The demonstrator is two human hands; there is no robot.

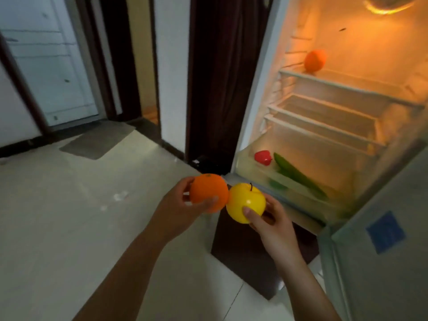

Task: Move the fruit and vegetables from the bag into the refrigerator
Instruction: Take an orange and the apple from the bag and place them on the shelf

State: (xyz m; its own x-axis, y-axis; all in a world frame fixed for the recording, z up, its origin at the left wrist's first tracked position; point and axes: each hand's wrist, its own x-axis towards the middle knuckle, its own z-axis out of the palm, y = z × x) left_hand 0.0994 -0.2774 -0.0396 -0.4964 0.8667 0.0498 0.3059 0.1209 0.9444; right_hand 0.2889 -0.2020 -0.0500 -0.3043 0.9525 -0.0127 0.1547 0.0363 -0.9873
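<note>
— From the head camera, what are the hands doing?

— The left hand (178, 202) grasps an orange (208, 192), thumb across its near side and fingers curled round the far side. The right hand (266, 218) grasps a yellow apple (245, 202) with a dark stem, thumb pressed on the front and fingers wrapped behind.

— How do the two fruits sit?

— Side by side at the same height, orange to the left. They seem to touch where they meet. Both are held in the air, just in front of the lower left corner of the open refrigerator (257, 93).

— And inside it?

— It is lit in warm yellow. Another orange-coloured fruit (315, 61) stands at the back left of the top shelf (347, 88). The bottom compartment (250, 172) holds a red bell pepper (263, 157) at its left end and a long cucumber (298, 176) lying slantwise beside it. A smaller green thing (276, 184) lies by the cucumber, too blurred to name.

— Anything else?

— The refrigerator door (393, 274) stands open at the right, with a blue sticker (385, 231) on it. Left of the refrigerator hangs a dark curtain (215, 77). The floor (69, 205) is pale tile, with a grey doormat (97, 140) before a white door (46, 66) and a dark brown mat (243, 256) beneath the hands.
</note>
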